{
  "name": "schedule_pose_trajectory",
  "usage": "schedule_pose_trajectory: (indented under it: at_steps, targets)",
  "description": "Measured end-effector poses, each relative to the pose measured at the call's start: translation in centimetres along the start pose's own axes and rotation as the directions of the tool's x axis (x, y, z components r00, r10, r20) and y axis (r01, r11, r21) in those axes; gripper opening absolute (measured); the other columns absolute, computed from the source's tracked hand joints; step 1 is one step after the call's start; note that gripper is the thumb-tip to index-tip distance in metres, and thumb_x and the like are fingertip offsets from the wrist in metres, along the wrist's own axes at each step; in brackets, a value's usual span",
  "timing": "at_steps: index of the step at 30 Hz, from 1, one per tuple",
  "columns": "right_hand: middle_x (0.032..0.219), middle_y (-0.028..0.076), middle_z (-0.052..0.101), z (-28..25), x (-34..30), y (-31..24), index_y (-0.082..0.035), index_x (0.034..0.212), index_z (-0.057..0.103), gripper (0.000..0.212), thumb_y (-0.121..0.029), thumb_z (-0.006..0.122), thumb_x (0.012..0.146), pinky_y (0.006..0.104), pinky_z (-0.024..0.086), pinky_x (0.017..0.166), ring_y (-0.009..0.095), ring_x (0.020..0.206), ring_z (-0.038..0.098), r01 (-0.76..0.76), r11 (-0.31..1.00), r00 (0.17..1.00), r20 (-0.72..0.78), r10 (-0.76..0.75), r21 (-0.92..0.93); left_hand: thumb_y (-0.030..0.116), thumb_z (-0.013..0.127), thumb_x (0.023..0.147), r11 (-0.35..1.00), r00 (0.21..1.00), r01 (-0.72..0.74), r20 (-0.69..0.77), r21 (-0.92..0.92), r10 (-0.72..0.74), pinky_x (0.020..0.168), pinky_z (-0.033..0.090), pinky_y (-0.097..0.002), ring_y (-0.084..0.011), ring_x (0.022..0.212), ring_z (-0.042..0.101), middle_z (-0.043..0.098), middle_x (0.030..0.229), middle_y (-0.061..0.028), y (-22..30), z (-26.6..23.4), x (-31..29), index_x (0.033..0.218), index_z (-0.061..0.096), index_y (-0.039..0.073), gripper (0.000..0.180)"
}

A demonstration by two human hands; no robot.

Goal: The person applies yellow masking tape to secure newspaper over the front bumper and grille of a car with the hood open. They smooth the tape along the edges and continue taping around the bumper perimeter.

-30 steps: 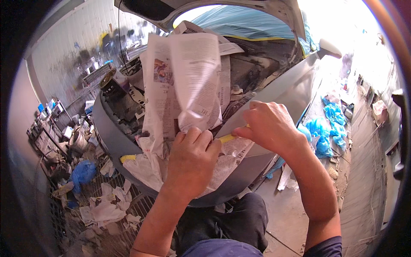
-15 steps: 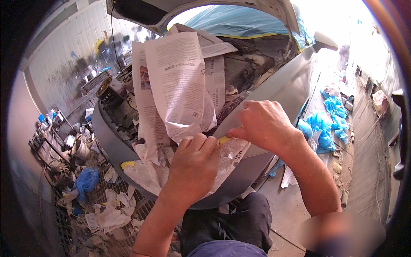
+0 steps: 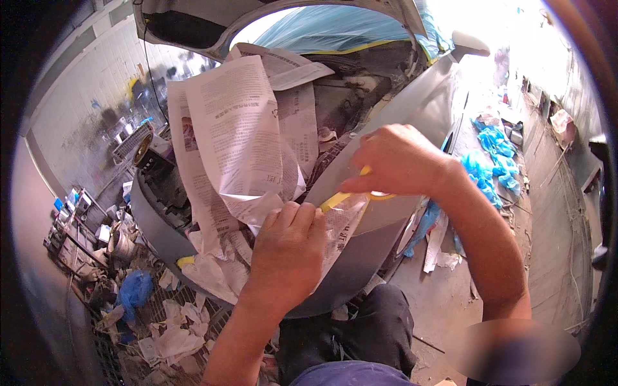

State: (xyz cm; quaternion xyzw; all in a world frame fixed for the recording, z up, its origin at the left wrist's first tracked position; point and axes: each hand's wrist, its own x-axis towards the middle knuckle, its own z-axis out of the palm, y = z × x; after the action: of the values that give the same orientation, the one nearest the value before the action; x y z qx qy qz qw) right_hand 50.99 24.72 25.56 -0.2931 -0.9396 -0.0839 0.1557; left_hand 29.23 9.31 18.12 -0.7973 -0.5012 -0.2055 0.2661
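The yellow tape [image 3: 333, 202] runs slantwise at the middle of the frame, along the edge of a sheet of newspaper [image 3: 235, 122]. Its strip spans the gap between the hands, and the curve of its roll pokes out under the right hand [image 3: 400, 158], which is clenched round it. The left hand [image 3: 288, 249] lies at the strip's lower end, knuckles bent, fingers down on the paper; whether it pinches or only presses, I can't tell.

More yellow shows between the two hands than a second ago, and the roll has come into sight, so I'd judge a longer piece has been pulled free.

Under the paper sits the grey front of a car [image 3: 360, 270], its hood [image 3: 183, 27] raised at the top. Blue bags [image 3: 479, 168] litter the right side; torn paper [image 3: 177, 341] lies lower left.
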Motion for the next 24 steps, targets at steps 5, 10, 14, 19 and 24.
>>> schedule_pose_trajectory:
  at_steps: [5,10,14,19,24]
  targets:
    - [0.077,0.013,0.070,0.3,-1.4,4.8,-0.003,0.080,0.081,0.060,-0.061,0.089,0.088,0.0467,0.056,0.074,0.031,0.075,0.071,-0.119,0.992,0.993,-0.022,0.119,0.031,0.003,0.071,0.087,0.999,0.995,0.037,0.091,0.018,-0.038,0.098,0.053,-0.0478,-0.0340,0.112,0.065,0.069,0.117,-0.0141,0.3,0.0,-0.1,0.126,0.074,-0.006,0.040]
    - [0.079,0.018,0.072,2.7,-1.4,5.7,0.000,0.081,0.082,0.060,-0.059,0.089,0.088,0.0503,0.056,0.076,0.038,0.078,0.072,-0.162,0.986,0.985,-0.059,0.165,0.044,0.004,0.069,0.089,0.999,0.998,0.013,0.063,0.045,-0.015,0.096,0.053,-0.0462,-0.0328,0.109,0.064,0.067,0.112,-0.0141,0.6,0.0,0.3,0.122,0.074,-0.007,0.035]
    - [0.082,0.021,0.078,2.9,-1.1,5.2,-0.003,0.091,0.087,0.063,-0.066,0.081,0.090,0.0506,0.065,0.076,0.042,0.079,0.078,-0.198,0.980,0.978,-0.056,0.199,0.036,0.007,0.066,0.093,0.999,1.000,-0.019,0.000,0.046,0.019,0.090,0.053,-0.0442,-0.0308,0.103,0.063,0.063,0.103,-0.0128,0.5,0.2,0.7,0.114,0.073,-0.007,0.025]
    - [0.086,0.021,0.075,2.7,-1.2,4.3,0.000,0.087,0.085,0.060,-0.060,0.085,0.089,0.0512,0.060,0.083,0.041,0.086,0.075,-0.297,0.953,0.955,0.023,0.296,0.061,0.007,0.065,0.093,1.000,1.000,0.001,0.008,0.029,-0.001,0.092,0.053,-0.0444,-0.0319,0.104,0.062,0.062,0.105,-0.0138,1.0,0.6,1.3,0.116,0.071,-0.006,0.027]
    - [0.090,0.021,0.076,2.9,-1.3,4.1,0.000,0.090,0.085,0.060,-0.060,0.084,0.090,0.0504,0.061,0.084,0.041,0.091,0.077,-0.284,0.958,0.959,0.013,0.284,0.045,0.008,0.064,0.093,1.000,1.000,-0.001,0.022,0.025,0.001,0.092,0.053,-0.0443,-0.0326,0.104,0.062,0.061,0.105,-0.0144,1.1,0.7,1.8,0.115,0.071,-0.006,0.026]
